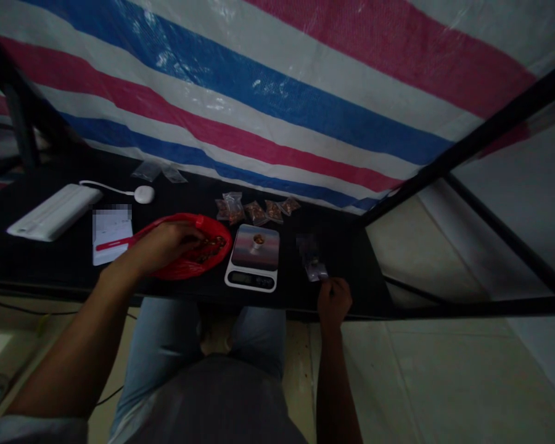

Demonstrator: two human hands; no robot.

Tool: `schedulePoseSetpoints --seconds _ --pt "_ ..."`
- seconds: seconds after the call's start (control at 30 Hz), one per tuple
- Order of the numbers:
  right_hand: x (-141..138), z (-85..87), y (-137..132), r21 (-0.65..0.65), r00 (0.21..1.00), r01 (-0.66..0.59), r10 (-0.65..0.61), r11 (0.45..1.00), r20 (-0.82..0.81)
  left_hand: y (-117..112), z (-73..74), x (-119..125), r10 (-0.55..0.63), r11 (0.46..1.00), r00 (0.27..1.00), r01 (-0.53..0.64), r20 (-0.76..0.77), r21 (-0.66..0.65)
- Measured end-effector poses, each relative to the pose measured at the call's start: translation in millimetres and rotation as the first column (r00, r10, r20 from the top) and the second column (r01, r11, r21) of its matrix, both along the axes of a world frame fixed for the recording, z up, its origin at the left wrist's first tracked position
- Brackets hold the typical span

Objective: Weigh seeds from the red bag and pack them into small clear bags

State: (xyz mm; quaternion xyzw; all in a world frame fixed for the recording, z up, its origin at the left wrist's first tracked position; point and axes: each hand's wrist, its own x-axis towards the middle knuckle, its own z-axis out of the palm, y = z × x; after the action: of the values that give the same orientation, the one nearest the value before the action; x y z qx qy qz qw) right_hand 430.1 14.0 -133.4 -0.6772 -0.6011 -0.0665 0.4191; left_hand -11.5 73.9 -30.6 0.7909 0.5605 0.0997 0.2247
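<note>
My left hand (178, 240) reaches into a red plastic bag (166, 269), fingers bent down at a pile of small brown pieces (213, 248). Its fingertips are partly hidden, so what they hold cannot be made out. To the right of the bag is a white kitchen scale (252, 280) with a small white cup (258, 245) of brown pieces on its plate. At the table's front edge my right hand (334, 302) is closed, its fingertips at the lower corner of a small clear plastic bag (315, 269). The scale's digits are too dim to read.
Several filled zip bags (258, 213) lie in a row behind the scale. Flat clear bags (155, 171) are at the back left. A white box-like device (55, 213), a white round puck with a cable (144, 194) and a white phone-like slab (112, 231) lie left. A striped sheet (259, 92) hangs behind the black table.
</note>
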Motion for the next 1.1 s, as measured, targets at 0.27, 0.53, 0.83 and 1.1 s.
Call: schedulePoseSetpoints --seconds 0.27,0.53,0.83,1.1 --pt "0 -1.9 1 0.008 1.0 -0.012 0.012 1.0 0.011 5 20.1 42 -0.157 0.983 0.975 0.138 0.156 0.124" --pt "1 -1.0 1 0.005 0.999 -0.035 0.035 0.999 0.02 44 23.2 106 -0.325 0.934 0.922 0.278 0.209 0.226" --pt "-1 -0.4 0 0.016 0.998 -0.037 0.036 0.999 0.046 47 21.6 126 -0.338 0.929 0.938 0.321 0.071 0.182" --pt "1 -2.3 0 0.018 0.998 -0.041 0.04 0.999 0.038 42 28.5 125 -0.335 0.936 0.939 0.321 0.084 0.143"
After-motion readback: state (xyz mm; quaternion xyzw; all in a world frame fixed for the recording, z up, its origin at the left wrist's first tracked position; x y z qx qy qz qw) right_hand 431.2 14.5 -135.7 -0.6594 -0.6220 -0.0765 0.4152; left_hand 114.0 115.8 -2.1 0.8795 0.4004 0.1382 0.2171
